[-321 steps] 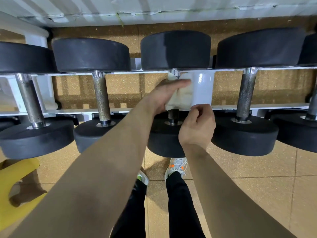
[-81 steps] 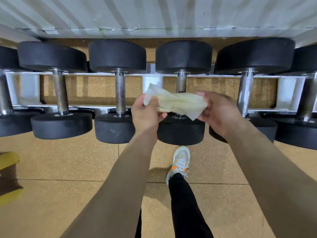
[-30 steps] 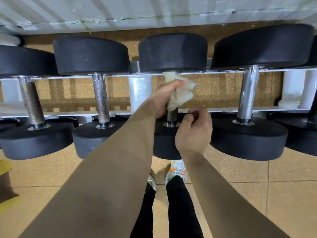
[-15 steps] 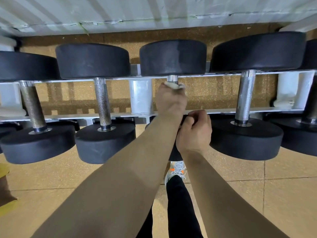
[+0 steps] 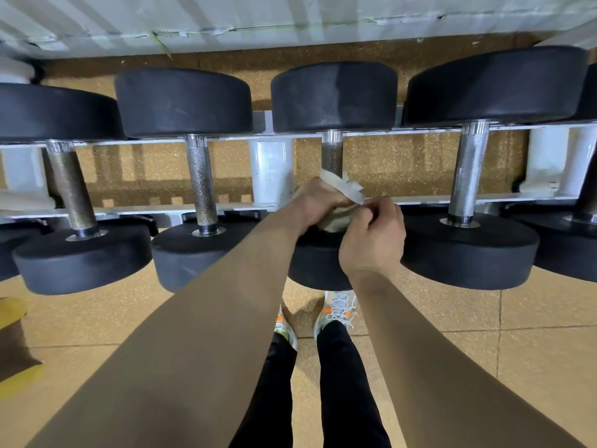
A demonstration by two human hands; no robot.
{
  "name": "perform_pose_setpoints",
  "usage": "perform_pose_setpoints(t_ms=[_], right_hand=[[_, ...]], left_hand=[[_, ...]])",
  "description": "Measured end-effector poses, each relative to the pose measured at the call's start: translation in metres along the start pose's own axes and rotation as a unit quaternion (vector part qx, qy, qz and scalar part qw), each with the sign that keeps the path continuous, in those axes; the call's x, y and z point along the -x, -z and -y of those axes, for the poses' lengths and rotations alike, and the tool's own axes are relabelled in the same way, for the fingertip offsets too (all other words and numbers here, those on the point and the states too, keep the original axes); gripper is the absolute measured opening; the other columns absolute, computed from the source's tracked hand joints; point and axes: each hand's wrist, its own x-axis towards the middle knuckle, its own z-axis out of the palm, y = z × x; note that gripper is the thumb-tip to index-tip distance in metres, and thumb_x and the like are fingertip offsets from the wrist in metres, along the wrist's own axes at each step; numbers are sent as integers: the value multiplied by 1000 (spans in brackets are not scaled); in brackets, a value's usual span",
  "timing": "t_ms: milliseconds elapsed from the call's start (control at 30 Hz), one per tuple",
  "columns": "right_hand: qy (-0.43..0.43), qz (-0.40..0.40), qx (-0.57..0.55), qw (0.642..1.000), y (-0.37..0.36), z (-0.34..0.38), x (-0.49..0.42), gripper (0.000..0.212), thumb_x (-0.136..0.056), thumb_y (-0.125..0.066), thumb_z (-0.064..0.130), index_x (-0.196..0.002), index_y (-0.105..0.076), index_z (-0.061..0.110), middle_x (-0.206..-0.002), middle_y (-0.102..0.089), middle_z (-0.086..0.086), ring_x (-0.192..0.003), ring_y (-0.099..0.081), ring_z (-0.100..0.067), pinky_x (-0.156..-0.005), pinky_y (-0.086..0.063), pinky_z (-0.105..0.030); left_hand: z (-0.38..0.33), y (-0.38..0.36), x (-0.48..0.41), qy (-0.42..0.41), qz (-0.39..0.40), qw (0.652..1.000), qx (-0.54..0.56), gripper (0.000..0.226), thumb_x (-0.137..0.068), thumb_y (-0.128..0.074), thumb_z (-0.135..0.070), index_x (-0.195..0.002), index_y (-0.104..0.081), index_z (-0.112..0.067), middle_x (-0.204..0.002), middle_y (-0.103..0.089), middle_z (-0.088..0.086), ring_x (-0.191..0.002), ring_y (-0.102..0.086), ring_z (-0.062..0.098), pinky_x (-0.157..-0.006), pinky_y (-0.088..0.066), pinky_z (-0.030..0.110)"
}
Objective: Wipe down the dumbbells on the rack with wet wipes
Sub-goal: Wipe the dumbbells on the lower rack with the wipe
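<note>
Head | wet wipe (image 5: pixel 345 190) | gripped between left hand (image 5: pixel 315 202), right hand (image 5: pixel 371 244)

Single wide-angle view, worn on the head. Faces forward and steeply down, along both forearms. Set close to the rack (image 5: pixel 129 210) of dumbbells (image 5: pixel 332 95), spanning the full width. Left hand (image 5: pixel 313 202) and right hand (image 5: pixel 371 240) just right of centre; shoes (image 5: pixel 337 307) and floor (image 5: pixel 517 350) below; wall (image 5: pixel 290 14) along the top edge. Straight lines bowed toward the edges.
</note>
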Motion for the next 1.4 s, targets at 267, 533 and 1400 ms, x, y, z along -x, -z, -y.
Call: perform_pose_setpoints(t_ms=[267,533,1400], right_hand=[[-1,-13,-11,1000,0,1,-1,34,-79,-31,37,-87,-59,18,-99,-60,-1,-94,-55,-27,-84,-48,-49],[7,-7,-24,1000,-3,-4,-2,33,-79,-30,39,-83,-58,23,-96,-60,2,-93,-55,-28,-82,-48,-50],[1,-1,-22,1000,-2,-4,-3,31,-83,-33,32,-85,-60,16,-95,-61,-1,-91,-54,-26,-80,-48,-48]], left_hand=[[-32,-35,9,16,-212,977,-5,22,-93,-70,-39,-96,-60,-20,-82,-59,-4,-74,-58,15,-61,-41,21],[-48,2,-9,-32,-13,981,190,26,-76,-85,-29,-84,-69,-10,-78,-69,9,-70,-67,24,-69,-52,36],[-44,-2,-8,-25,-46,985,167,26,-77,-85,-32,-89,-70,-13,-71,-71,1,-66,-68,19,-58,-52,27]])
